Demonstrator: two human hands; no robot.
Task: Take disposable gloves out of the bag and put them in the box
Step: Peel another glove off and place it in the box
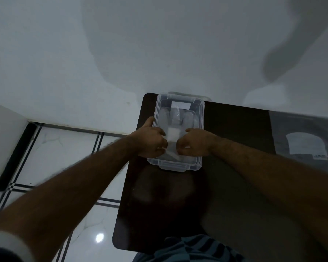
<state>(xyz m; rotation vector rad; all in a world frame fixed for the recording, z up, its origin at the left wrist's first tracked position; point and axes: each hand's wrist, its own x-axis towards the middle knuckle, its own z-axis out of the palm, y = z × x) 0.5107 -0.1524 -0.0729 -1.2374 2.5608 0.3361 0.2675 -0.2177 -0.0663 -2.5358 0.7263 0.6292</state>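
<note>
Our left hand (152, 140) and right hand (194, 141) curled shut on clear gloves (171, 137) over the box (201, 118), its long axis running away from us, bag (303, 137) flat at right on the table (235, 125).

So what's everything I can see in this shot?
Box: one, clear plastic, far end of the table, lid off.
Gloves: count unclear, translucent whitish, inside the box under the hands.
Bag: one, greyish with a white label, flat at the table's right edge.
Table: one, dark brown.
Floor: white tiles, dark lines, left.
Left hand: gripping the gloves, thumb on the box rim.
Right hand: pinching the gloves.
</note>
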